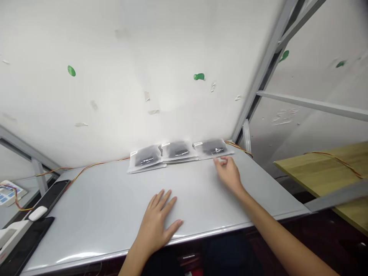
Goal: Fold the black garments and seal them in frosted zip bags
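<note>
Three clear plastic bags lie side by side along the back of the grey table, each with a dark item inside and a small white label at its upper left corner: the left bag (146, 157), the middle bag (178, 149) and the right bag (212, 147). My right hand (228, 172) is at the front edge of the right bag, fingers half curled, with a gap between thumb and fingertips. Whether it touches the bag I cannot tell. Flat on the tabletop, my left hand (156, 222) has its fingers spread and holds nothing.
A white wall (172, 57) rises behind the grey table (109, 203). Thin coloured wires (86, 167) run along the back edge. At left are a black phone-like slab (56, 195), a white mouse-shaped object (38, 213) and a keypad device (11, 193). A metal frame (264, 73) and wooden board (322, 168) stand right.
</note>
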A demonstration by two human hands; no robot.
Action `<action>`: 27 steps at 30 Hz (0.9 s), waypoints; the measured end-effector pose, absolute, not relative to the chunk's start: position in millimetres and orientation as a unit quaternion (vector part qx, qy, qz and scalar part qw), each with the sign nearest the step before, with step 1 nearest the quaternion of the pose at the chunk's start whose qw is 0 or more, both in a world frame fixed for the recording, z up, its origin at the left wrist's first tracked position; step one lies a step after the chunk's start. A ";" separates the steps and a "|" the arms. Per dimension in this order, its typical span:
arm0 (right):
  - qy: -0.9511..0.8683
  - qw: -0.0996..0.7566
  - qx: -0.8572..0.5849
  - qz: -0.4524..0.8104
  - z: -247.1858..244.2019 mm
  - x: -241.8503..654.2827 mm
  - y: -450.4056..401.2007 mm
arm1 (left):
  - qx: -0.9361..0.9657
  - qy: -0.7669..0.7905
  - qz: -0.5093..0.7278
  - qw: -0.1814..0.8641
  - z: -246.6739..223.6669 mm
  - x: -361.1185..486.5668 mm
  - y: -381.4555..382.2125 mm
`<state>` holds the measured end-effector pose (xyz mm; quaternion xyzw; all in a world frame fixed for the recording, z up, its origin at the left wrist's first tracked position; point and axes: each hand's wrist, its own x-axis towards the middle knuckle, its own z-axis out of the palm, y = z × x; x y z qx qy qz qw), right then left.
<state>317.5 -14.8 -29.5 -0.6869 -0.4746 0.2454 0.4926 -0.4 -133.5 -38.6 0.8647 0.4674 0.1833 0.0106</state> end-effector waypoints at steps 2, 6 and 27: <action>-0.558 0.467 -0.641 0.243 -34.9 305.1 -55.2 | 0.864 0.469 0.184 0.020 -35.4 -0.9 -128.0; -0.823 0.288 -0.463 0.158 -44.2 279.2 -101.4 | 0.872 0.460 0.161 0.040 -28.7 5.5 -117.2; -0.827 0.175 -0.518 0.130 -50.4 258.1 -98.5 | 0.852 0.495 0.159 0.054 -38.3 13.3 -118.4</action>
